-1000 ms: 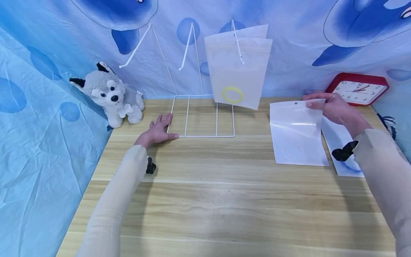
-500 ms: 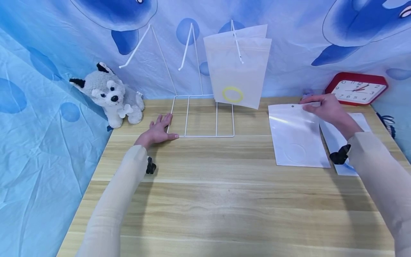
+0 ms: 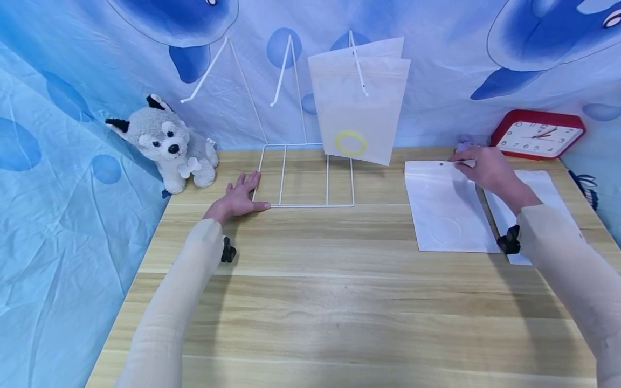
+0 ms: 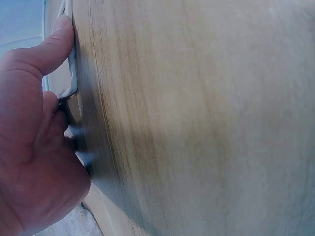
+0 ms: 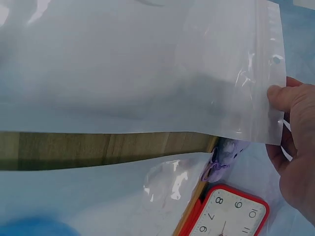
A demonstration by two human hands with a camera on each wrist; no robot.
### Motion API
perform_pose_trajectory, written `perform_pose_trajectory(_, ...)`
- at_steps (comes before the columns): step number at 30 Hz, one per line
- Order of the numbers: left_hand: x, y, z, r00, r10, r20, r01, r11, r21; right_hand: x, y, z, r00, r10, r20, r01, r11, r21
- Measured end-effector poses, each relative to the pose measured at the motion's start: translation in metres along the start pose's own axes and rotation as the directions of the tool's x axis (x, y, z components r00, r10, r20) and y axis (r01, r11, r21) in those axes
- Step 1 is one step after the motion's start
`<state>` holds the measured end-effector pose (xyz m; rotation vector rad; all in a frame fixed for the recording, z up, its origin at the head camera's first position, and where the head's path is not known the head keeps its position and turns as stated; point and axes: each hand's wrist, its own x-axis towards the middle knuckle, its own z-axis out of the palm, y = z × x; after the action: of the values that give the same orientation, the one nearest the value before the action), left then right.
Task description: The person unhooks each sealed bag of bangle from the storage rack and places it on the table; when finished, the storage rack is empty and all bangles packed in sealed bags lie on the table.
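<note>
My left hand (image 3: 239, 198) rests with spread fingers on the near left corner of a white wire display rack (image 3: 310, 206); the left wrist view has the thumb (image 4: 56, 44) lying along the wire. At the right, my right hand (image 3: 490, 170) pinches the top edge of a white zip-lock bag (image 3: 441, 207), close to its small hang hole. This bag lies nearly flat over the table, a faint ring showing near its bottom. A second zip-lock bag (image 5: 118, 196) with a blue mark lies beside it, partly under the right forearm.
White bags with a yellow ring (image 3: 361, 108) hang on the rack's right hook; its other hooks (image 3: 281, 75) hold nothing. A plush husky (image 3: 167, 143) sits at the back left. A red clock (image 3: 538, 134) and a small purple item (image 5: 224, 157) stand at the back right.
My right hand has moved slightly left and lowered the top edge of the zip-lock bag, which now lies flatter on the table. The left hand has stayed on the rack.
</note>
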<state>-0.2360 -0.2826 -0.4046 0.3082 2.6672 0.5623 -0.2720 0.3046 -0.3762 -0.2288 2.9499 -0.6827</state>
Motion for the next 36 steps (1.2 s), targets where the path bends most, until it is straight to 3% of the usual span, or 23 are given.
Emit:
perform_pose_trajectory(7,0.001,0.000,-0.001,1.000,-0.003,0.000,0.003,1.000,0.006,0.003,-0.002,0.003,0.999,-0.035,-0.002,0.035,0.996,-0.086)
perform_pose_trajectory(14,0.001,0.000,-0.001,1.000,0.002,-0.002,-0.002,1.000,0.007,0.005,-0.001,0.004,0.996,-0.083,-0.037,0.072,0.968,-0.239)
perform_pose_trajectory(24,0.000,-0.001,0.001,1.000,-0.005,0.005,0.005,1.000,-0.006,0.008,-0.003,0.011,0.995,-0.100,0.018,0.100,0.948,-0.302)
perform_pose_trajectory(36,0.001,-0.002,0.001,1.000,-0.003,-0.001,0.003,1.000,0.003,0.012,-0.002,0.014,0.989,-0.143,0.030,0.145,0.927,-0.347)
